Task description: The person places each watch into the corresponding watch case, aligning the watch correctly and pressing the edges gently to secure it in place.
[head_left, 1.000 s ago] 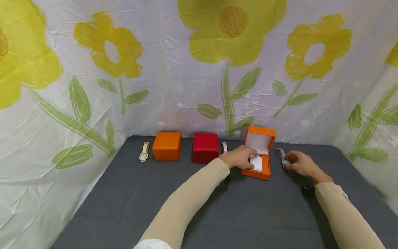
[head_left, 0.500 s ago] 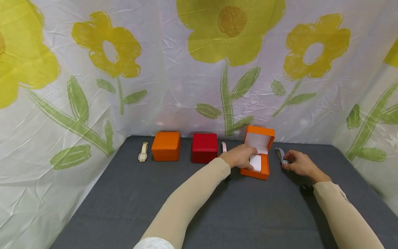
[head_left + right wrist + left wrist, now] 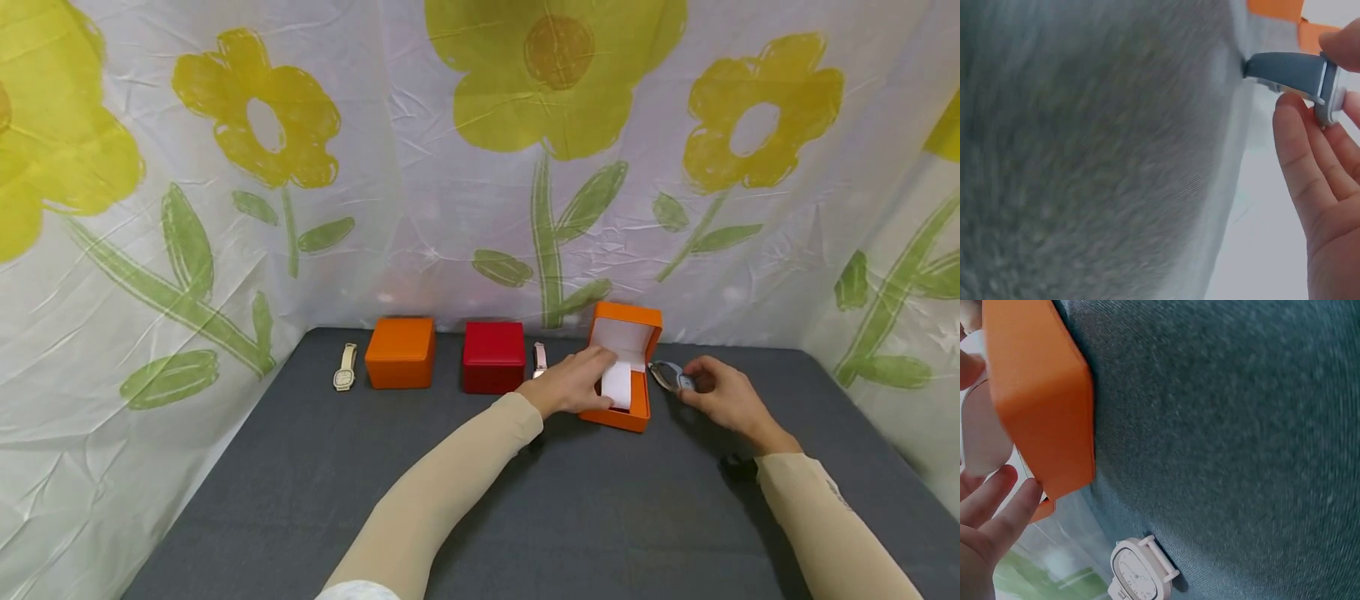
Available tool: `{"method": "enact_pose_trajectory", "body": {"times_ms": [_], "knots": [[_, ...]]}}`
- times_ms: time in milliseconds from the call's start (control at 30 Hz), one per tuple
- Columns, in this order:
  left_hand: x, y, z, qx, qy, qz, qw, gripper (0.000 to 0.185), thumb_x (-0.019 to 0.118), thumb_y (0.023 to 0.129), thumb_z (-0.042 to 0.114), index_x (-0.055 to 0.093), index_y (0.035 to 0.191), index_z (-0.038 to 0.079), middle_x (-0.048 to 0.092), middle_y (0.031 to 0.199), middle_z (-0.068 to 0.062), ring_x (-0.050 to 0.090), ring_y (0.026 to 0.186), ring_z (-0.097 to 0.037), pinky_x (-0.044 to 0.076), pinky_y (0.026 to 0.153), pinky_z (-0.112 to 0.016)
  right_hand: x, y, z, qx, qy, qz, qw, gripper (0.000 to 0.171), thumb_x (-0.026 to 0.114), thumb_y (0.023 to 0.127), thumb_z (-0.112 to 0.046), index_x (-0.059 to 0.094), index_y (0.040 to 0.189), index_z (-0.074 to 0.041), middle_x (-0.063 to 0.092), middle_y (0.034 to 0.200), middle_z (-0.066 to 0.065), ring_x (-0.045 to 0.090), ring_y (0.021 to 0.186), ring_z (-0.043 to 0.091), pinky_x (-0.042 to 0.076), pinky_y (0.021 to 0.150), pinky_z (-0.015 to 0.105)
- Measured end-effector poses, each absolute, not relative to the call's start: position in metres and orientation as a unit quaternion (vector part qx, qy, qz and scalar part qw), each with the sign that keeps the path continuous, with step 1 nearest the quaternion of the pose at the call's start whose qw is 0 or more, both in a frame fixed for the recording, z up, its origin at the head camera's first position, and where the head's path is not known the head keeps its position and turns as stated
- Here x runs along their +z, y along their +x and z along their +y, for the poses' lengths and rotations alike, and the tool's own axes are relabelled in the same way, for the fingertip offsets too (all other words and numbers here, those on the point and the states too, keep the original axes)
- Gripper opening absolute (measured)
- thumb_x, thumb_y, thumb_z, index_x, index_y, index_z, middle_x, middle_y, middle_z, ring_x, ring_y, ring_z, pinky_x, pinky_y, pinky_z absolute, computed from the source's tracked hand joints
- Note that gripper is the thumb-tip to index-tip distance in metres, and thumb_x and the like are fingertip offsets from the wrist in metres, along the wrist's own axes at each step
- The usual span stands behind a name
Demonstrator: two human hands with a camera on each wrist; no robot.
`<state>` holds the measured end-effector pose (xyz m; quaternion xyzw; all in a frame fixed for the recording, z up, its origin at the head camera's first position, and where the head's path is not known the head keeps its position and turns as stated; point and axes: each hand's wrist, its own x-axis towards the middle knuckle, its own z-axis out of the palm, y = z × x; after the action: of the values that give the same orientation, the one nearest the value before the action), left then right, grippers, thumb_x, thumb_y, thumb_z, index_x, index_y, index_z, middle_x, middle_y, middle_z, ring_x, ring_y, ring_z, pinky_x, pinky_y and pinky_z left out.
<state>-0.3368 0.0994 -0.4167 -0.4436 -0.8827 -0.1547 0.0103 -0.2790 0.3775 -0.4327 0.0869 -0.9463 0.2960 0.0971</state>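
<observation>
An open orange box (image 3: pixel 637 408) stands on the grey table (image 3: pixel 525 500), its lid (image 3: pixel 630 329) upright. My left hand (image 3: pixel 600 379) reaches in from the left and holds the white cushion (image 3: pixel 619 387) between thumb and fingers. In the left wrist view the cushion (image 3: pixel 982 437) sits against the box wall (image 3: pixel 1041 394) by my fingers (image 3: pixel 997 503). My right hand (image 3: pixel 693 385) pinches a blue-grey watch (image 3: pixel 670 376) just right of the box, lifted off the table. The right wrist view shows the watch strap (image 3: pixel 1291 72) between my fingertips (image 3: pixel 1300 150).
A closed orange box (image 3: pixel 401 352) and a closed red box (image 3: pixel 493 356) stand at the back. A cream watch (image 3: pixel 345 367) lies at the far left, a pink watch (image 3: pixel 539 357) between the red and open boxes. Flowered sheets (image 3: pixel 480 167) wall the table in.
My right hand has lifted the blue-grey watch off the table and brought it left, close to the open box. My left hand has drawn the cushion up a little.
</observation>
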Motion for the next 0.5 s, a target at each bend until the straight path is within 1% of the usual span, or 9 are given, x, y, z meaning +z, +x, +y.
{"method": "enact_pose_trajectory", "body": {"times_ms": [133,233,333,467,500], "knots": [[-0.418,-0.337,0.095,-0.211,-0.436,-0.874,0.024,0.064,0.073,0.083,0.033,0.047,0.135,0.007,0.047,0.131,-0.005,0.049,0.107,-0.014,0.043,0.094,-0.021,-0.425,-0.273,0.369,0.304,0.092,-0.942,0.113,0.036,0.073,0.086,-0.024,0.057,0.111,-0.004,0.065,0.098,0.016,0.064,0.085,0.029,0.051,0.063,0.032],[-0.418,-0.334,0.091,-0.252,-0.418,-0.873,0.02,0.063,0.073,0.083,0.031,0.047,0.135,0.008,0.045,0.133,-0.005,0.049,0.106,-0.014,0.043,0.093,-0.02,-0.42,-0.268,0.362,0.304,0.102,-0.939,0.124,0.035,0.073,0.086,-0.023,0.058,0.112,-0.005,0.065,0.098,0.014,0.064,0.086,0.028,0.052,0.065,0.029],[-0.417,-0.329,0.089,-0.296,-0.395,-0.87,0.009,0.063,0.073,0.083,0.03,0.046,0.135,0.007,0.043,0.133,-0.005,0.049,0.105,-0.014,0.044,0.091,-0.019,-0.417,-0.259,0.356,0.308,0.115,-0.934,0.142,0.035,0.074,0.084,-0.02,0.058,0.112,-0.005,0.064,0.098,0.012,0.064,0.083,0.021,0.052,0.064,0.025],[-0.415,-0.32,0.087,-0.367,-0.381,-0.849,0.004,0.062,0.074,0.082,0.027,0.047,0.134,0.006,0.043,0.13,-0.005,0.047,0.105,-0.014,0.044,0.083,-0.015,-0.414,-0.243,0.347,0.322,0.133,-0.921,0.175,0.035,0.076,0.082,-0.012,0.059,0.111,-0.005,0.063,0.096,0.011,0.062,0.077,0.004,0.051,0.063,0.018],[-0.414,-0.317,0.086,-0.388,-0.378,-0.84,0.001,0.062,0.074,0.081,0.025,0.047,0.133,0.005,0.043,0.129,-0.005,0.048,0.105,-0.015,0.045,0.081,-0.015,-0.413,-0.24,0.345,0.327,0.14,-0.917,0.183,0.035,0.076,0.081,-0.01,0.059,0.112,-0.005,0.062,0.095,0.011,0.061,0.076,0.001,0.051,0.063,0.016]]}}
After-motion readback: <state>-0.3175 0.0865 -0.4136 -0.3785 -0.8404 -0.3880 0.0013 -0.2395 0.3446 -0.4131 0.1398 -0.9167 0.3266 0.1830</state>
